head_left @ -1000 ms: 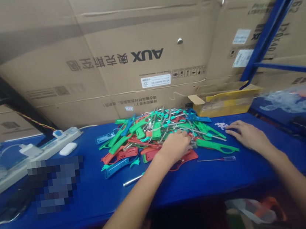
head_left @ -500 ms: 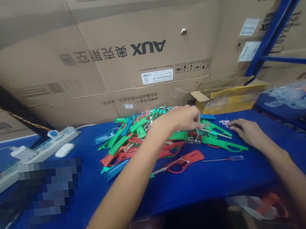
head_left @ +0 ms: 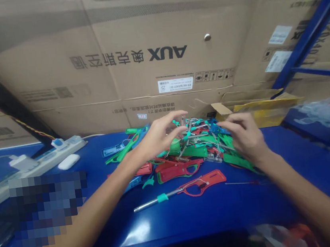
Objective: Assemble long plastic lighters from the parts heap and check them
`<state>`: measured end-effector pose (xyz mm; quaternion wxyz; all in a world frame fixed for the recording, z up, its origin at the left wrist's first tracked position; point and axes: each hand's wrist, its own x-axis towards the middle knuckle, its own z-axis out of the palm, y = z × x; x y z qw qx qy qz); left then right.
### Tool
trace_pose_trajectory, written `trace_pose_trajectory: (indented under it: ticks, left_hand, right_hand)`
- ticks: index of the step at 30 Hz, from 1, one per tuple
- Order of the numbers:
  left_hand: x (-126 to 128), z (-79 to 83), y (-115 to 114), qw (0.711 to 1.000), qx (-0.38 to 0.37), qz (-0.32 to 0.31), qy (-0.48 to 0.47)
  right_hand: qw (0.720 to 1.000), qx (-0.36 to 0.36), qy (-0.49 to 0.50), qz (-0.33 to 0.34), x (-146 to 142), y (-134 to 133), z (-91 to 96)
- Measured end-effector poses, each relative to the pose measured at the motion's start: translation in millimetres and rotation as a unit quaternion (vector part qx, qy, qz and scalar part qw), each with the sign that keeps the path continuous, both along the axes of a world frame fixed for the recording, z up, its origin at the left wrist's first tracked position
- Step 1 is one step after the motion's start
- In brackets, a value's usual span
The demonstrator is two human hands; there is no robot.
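My left hand is over the left middle of a pile of lighter parts. Its thumb and forefinger are apart, with metal pieces of the pile showing between them. At the pile's right side, my right hand has its fingers curled and pinched; whatever they hold is too small to make out. A blue plastic piece lies by its fingertips. In front of the pile is a red half-shell of a stick lighter with a metal tube and a teal collar. Red shells and a green shell lie behind it.
A thin screwdriver lies right of the red lighter. An opened carton with yellow tape stands at the back right. On the left are a power strip and a white case. A large cardboard box walls the back.
My left hand has drawn back leftward from the pile's right side. My right hand has moved left from the small white bits to the pile. The view has shifted slightly.
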<state>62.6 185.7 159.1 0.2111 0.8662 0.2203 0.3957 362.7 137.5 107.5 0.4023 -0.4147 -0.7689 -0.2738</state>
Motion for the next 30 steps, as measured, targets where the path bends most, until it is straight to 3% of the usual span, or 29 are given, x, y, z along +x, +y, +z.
trace_pose_trajectory:
  ticks: [1, 5, 9, 12, 15, 20, 25, 30]
  left_hand:
    - [0.6, -1.8, -4.8, 0.999, -0.008, 0.017, -0.028]
    - [-6.4, -11.3, -21.1, 0.987, -0.077, 0.044, -0.137]
    - [-24.8, -27.5, -25.3, 0.953, -0.16, 0.067, -0.246]
    - [-33.4, -38.9, -25.3, 0.945, -0.176, 0.083, -0.262]
    - [-37.2, -48.9, -26.8, 0.964, -0.135, 0.102, -0.204]
    - [-40.8, -66.4, -26.0, 0.985, 0.008, 0.159, -0.062]
    - [-38.4, -75.3, -21.7, 0.98, 0.157, 0.123, 0.015]
    - [-36.9, -74.8, -20.7, 0.982, 0.136, 0.127, 0.016]
  right_hand:
    - [0.997, 0.032, -0.007, 0.065, -20.6, 8.5, 6.3]
    - [0.98, 0.045, 0.023, 0.193, -80.3, 26.4, 15.9]
    - [0.968, 0.009, 0.071, 0.241, -97.1, 19.4, 4.0]
    - [0.959, -0.045, 0.118, 0.253, -100.3, 14.6, -6.3]
    - [0.946, -0.113, 0.183, 0.243, -104.4, 16.7, -12.7]
    - [0.901, -0.224, 0.299, 0.223, -113.6, 20.3, -17.6]
    - [0.871, -0.269, 0.346, 0.222, -117.4, 12.4, -15.3]
    - [0.872, -0.276, 0.333, 0.229, -111.8, 3.5, -9.8]
